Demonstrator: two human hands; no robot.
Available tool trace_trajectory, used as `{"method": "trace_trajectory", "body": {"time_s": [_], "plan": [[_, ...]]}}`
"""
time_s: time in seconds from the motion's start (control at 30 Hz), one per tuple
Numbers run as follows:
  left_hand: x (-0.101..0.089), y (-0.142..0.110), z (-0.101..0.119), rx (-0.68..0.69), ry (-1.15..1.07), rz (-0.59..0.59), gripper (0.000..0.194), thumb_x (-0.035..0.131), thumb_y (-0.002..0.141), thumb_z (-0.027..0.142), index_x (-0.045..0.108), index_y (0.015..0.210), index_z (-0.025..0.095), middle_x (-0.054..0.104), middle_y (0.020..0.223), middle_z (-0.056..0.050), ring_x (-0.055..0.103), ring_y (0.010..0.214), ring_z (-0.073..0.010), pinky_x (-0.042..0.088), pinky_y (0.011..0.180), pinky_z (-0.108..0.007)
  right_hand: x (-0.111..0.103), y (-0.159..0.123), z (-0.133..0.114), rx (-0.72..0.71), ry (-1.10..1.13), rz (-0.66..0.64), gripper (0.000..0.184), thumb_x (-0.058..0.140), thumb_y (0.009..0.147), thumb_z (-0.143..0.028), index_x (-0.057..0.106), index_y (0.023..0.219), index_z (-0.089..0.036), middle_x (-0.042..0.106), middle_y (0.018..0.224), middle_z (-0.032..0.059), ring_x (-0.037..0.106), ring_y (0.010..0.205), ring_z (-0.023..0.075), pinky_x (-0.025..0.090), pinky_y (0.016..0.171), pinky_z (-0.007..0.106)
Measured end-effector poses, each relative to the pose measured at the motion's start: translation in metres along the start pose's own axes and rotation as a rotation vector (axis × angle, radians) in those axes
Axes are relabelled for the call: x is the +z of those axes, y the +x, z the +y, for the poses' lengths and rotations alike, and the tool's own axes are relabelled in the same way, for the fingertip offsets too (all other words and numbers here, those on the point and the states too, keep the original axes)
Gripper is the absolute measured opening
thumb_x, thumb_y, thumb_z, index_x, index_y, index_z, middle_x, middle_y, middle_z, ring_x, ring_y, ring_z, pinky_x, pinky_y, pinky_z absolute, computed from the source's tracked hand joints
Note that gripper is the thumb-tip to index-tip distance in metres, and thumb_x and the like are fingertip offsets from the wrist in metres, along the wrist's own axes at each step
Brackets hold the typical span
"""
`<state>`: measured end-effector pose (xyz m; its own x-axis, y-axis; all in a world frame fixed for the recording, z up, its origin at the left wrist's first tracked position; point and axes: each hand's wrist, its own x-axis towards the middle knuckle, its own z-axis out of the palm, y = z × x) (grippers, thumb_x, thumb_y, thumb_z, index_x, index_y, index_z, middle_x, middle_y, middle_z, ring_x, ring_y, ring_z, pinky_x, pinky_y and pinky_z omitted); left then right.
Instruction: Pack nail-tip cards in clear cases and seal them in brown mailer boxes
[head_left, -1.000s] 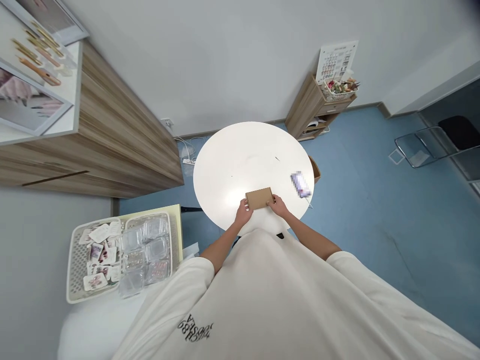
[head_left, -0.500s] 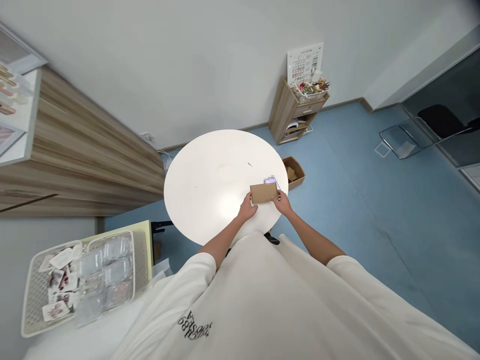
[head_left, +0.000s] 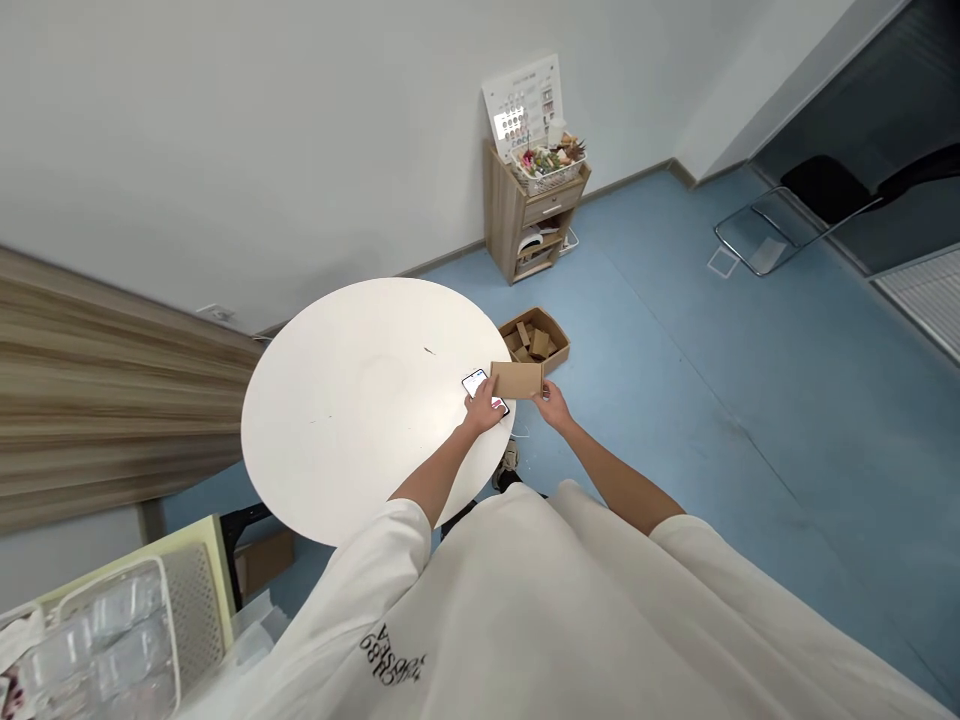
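Observation:
A small closed brown cardboard box (head_left: 517, 381) is held level between my two hands, partly past the right edge of the round white table (head_left: 352, 420). My left hand (head_left: 484, 410) grips the box's left end, fingers closed on its edge. At the other end my right hand (head_left: 553, 405) has its fingers closed around the right lower corner. Beneath my left hand lies a phone (head_left: 473, 381) with a lit screen, partly covered by the hand.
On the floor right of the table stands an open carton (head_left: 561, 352) with several small cardboard boxes. A wooden cabinet (head_left: 504, 215) is by the wall, bearing a basket of dried flowers (head_left: 551, 165). A chair (head_left: 825, 190) stands at far right. Plastic containers (head_left: 127, 640) fill baskets at lower left.
The view has turned right, and the table now appears farther left. Both hands have carried the cardboard box rightward over the table's edge, toward the carton. More of the phone and carton shows.

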<state>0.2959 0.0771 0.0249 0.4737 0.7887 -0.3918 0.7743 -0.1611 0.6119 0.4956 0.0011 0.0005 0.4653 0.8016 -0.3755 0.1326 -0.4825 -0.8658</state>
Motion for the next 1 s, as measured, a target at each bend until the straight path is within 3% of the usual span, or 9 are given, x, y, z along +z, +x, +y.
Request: {"method": "trace_trajectory", "body": {"time_s": [0.3,0.5,0.6,0.7,0.8,1.0], "plan": [[0.005,0.026,0.019,-0.031,0.041,-0.027,0.086,0.057,0.081,0.030,0.025,0.160,0.035,0.036,0.161,-0.008,0.040,0.145,-0.0325,0.019,0.123,-0.061,-0.017,0.018,0.005,0.034,0.060,-0.033,0.054,0.067,0.078,-0.032,0.062,0.130,-0.021,0.067,0.125,0.0099,0.063,0.111,0.0259,0.052,0.101,0.043],[-0.005,0.069,0.060,0.091,0.107,-0.011,0.092,0.058,0.081,0.032,0.017,0.163,0.037,0.032,0.165,-0.005,0.028,0.153,-0.0328,0.022,0.121,-0.061,-0.045,0.051,0.001,0.061,0.096,0.048,0.060,0.066,0.081,-0.034,0.058,0.138,-0.021,0.067,0.130,0.0101,0.064,0.117,0.0258,0.050,0.106,0.044],[-0.020,0.103,0.081,0.137,0.139,-0.011,0.098,0.060,0.080,0.033,0.011,0.164,0.038,0.018,0.171,-0.002,0.014,0.157,-0.0344,0.016,0.121,-0.064,-0.060,0.072,-0.014,-0.015,0.170,0.034,0.063,0.068,0.081,-0.031,0.056,0.143,-0.024,0.067,0.132,0.0081,0.061,0.125,0.0279,0.049,0.109,0.047],[-0.035,0.125,0.093,0.100,0.149,0.048,0.097,0.059,0.081,0.034,0.009,0.165,0.035,0.007,0.173,-0.003,0.007,0.158,-0.0337,0.013,0.122,-0.064,-0.068,0.083,-0.025,-0.007,0.183,0.036,0.059,0.071,0.080,-0.028,0.063,0.138,-0.025,0.069,0.131,0.0086,0.058,0.130,0.0312,0.047,0.112,0.050],[-0.044,0.124,0.089,0.092,0.149,0.109,0.096,0.058,0.083,0.035,0.007,0.165,0.034,0.001,0.173,-0.003,0.006,0.159,-0.0315,0.012,0.123,-0.061,-0.067,0.078,-0.023,0.094,0.167,0.024,0.054,0.069,0.078,-0.022,0.068,0.131,-0.022,0.067,0.135,0.0095,0.057,0.133,0.0312,0.046,0.113,0.048],[-0.043,0.089,0.068,0.061,0.180,0.151,0.098,0.060,0.082,0.034,0.008,0.165,0.030,0.006,0.173,-0.007,0.009,0.158,-0.0329,0.011,0.124,-0.058,-0.059,0.053,-0.001,0.172,0.122,-0.030,0.043,0.064,0.077,-0.019,0.072,0.120,-0.022,0.070,0.131,0.0086,0.064,0.122,0.0247,0.048,0.109,0.044]]}}
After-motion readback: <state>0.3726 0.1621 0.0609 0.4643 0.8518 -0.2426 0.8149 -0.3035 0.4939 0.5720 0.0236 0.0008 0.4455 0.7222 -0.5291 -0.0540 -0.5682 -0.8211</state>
